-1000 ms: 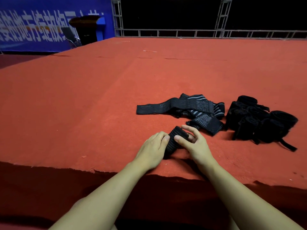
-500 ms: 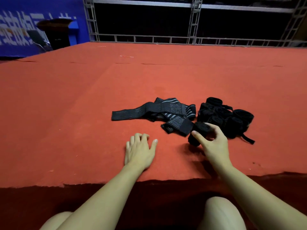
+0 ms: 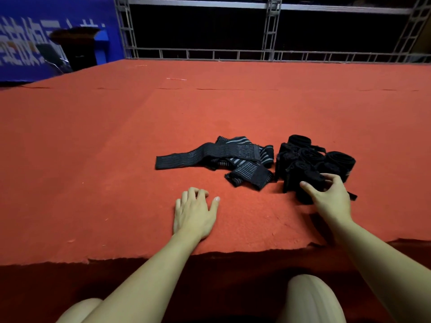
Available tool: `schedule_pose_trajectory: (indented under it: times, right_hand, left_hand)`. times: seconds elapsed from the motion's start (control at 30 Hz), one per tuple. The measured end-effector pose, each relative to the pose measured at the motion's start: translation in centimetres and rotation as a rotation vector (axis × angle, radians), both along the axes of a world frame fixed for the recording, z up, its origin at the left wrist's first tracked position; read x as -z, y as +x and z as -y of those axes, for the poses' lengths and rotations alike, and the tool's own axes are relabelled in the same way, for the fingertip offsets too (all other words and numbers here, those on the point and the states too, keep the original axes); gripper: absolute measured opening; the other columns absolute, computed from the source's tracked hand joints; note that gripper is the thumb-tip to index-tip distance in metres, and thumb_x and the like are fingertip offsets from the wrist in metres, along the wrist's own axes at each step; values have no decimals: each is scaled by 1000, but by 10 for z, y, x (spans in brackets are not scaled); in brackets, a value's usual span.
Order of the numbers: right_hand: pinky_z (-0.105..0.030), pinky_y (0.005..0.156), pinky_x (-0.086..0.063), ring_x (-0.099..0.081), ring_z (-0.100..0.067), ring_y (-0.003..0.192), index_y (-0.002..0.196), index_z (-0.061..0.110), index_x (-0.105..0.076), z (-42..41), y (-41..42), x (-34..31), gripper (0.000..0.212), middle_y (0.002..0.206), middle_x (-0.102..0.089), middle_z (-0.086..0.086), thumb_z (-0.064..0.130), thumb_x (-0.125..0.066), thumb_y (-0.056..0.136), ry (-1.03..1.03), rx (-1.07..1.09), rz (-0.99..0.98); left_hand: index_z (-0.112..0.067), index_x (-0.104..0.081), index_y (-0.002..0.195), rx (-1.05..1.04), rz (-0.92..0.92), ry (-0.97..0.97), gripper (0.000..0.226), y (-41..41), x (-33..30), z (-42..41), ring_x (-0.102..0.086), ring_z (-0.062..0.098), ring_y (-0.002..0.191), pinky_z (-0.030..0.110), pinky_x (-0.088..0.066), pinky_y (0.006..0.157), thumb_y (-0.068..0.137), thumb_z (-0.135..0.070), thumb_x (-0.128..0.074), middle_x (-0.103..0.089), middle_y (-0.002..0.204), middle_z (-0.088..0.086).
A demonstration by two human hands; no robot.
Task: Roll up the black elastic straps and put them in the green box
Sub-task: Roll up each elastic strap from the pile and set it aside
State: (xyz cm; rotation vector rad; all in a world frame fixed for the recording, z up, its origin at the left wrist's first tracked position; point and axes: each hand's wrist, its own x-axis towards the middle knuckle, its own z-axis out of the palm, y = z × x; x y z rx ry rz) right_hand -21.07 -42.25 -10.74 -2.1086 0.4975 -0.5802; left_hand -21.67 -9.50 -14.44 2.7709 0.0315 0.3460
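Black elastic, freshly rolled, has travelled in the right hand [image 3: 331,197] from in front of the person to the pile of rolled straps [image 3: 312,159], where curled fingers grip the rolled strap [image 3: 307,180] at the pile's near edge. Left of the pile, unrolled straps [image 3: 233,157] await; the left hand [image 3: 194,213] now lies flat, fingers spread, on the red table [image 3: 93,159]. No green box shows.
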Motion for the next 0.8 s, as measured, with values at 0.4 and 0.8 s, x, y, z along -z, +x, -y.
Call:
schedule_pose_trajectory:
  times: [0.4,0.8]
  right_hand:
    - [-48,108,-36,-46,-31,128,129,20,-62,-36,0,-20,53,133,-55,-6,52,-73,87,-387,-6,221]
    - [-40,127,-5,-5,-30,158,150,25,-51,-118,39,-9,59,170,-13,-16,57,-27,107,-674,-631,-486]
  left_hand:
    - [-27,-54,138,-3,11,14,55,0,0,1,-42,15,127,35,-31,110,102,-63,-32,-48,134,-7]
    - [-28,-55,135,-1,8,-15,54,1,-1,-1,-42,14,124,35,-31,110,101,-63,-31,-48,132,-8]
